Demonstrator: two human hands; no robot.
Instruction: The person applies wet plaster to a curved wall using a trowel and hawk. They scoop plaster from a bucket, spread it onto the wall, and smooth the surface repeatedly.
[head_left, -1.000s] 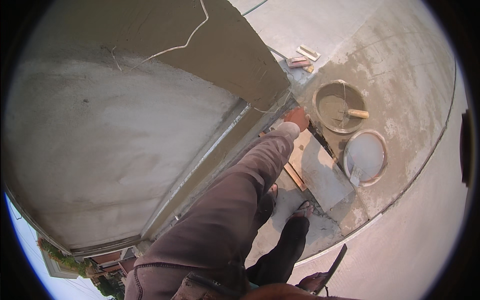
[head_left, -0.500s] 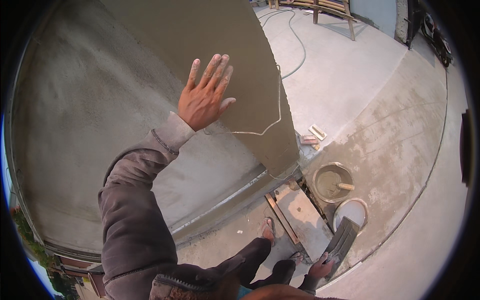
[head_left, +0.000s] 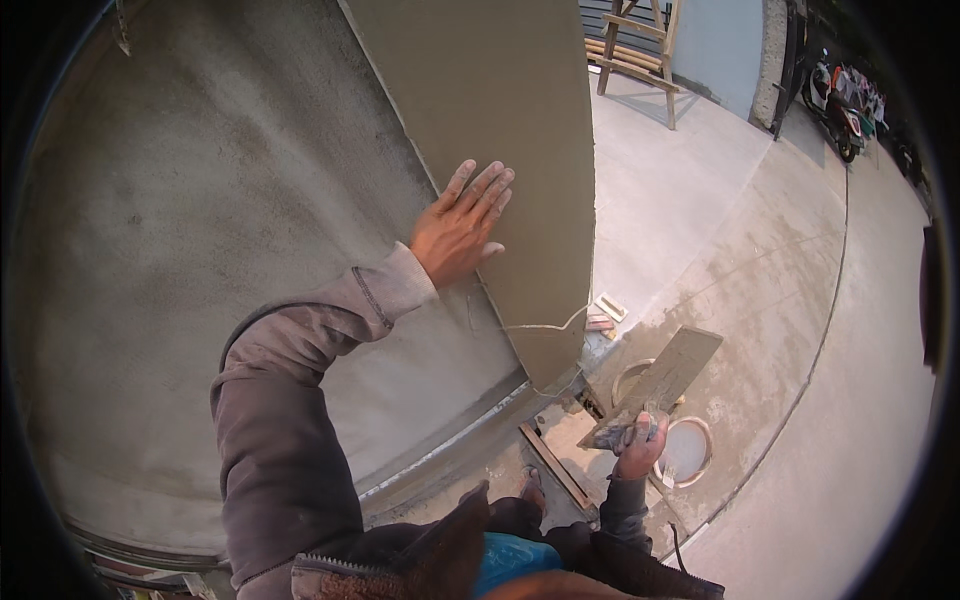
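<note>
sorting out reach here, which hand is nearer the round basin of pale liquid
Right. The right hand, holding a flat trowel, shows at the left edge of the basin; the left hand is farther off, up and left, before the wall.

no text, label, number or sign can be read anywhere in the frame. the motorbike (head_left: 840, 118) at the upper right is too small and blurred to tell any lettering on it.
</note>
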